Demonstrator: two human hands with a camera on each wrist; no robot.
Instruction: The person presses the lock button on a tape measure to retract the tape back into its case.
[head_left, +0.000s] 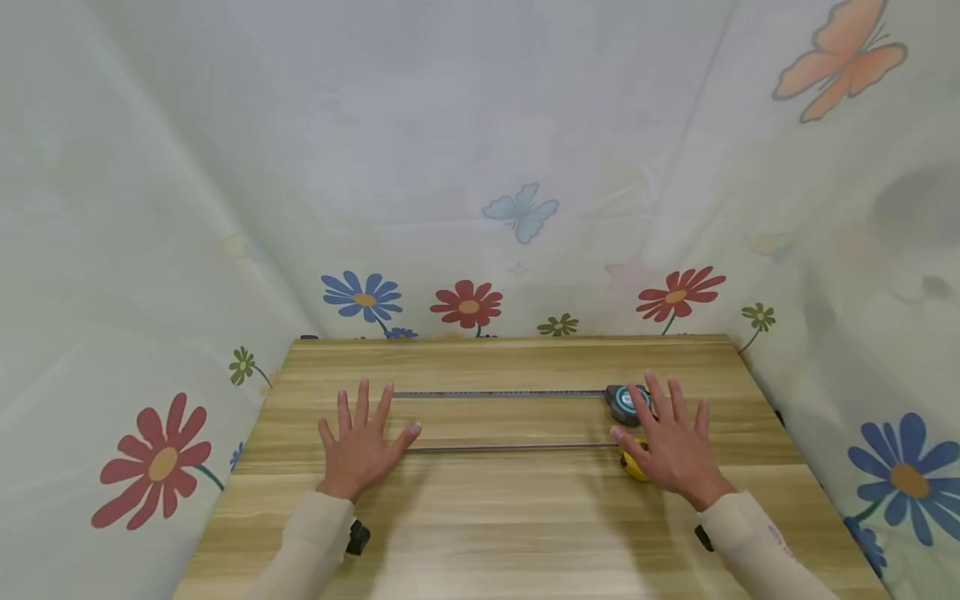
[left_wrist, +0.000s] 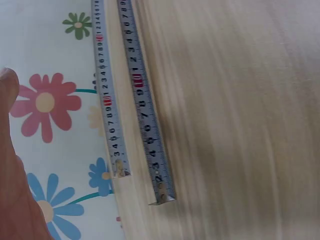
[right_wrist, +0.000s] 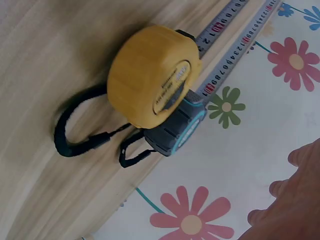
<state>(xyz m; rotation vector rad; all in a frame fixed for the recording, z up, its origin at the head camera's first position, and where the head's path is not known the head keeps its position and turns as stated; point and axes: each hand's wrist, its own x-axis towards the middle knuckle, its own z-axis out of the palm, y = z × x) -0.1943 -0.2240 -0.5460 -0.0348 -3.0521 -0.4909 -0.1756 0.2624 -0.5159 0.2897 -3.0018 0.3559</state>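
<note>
Two tape measures lie on the wooden table, their blades drawn out side by side toward the left. The yellow tape measure (right_wrist: 135, 75) is nearer me; the grey and teal tape measure (head_left: 621, 406) lies behind it. My right hand (head_left: 677, 450), fingers spread, is over the two cases and partly covers them in the head view. My left hand (head_left: 358, 454) is spread near the blades' hooked ends, which show in the left wrist view on the near blade (left_wrist: 145, 115) and the far blade (left_wrist: 107, 95). Neither hand grips anything.
The wooden table (head_left: 510, 533) has a printed curtain (head_left: 480, 250) with flowers and butterflies behind and along both sides. Black cord loops (right_wrist: 62, 122) hang from the tape cases and lie on the tabletop.
</note>
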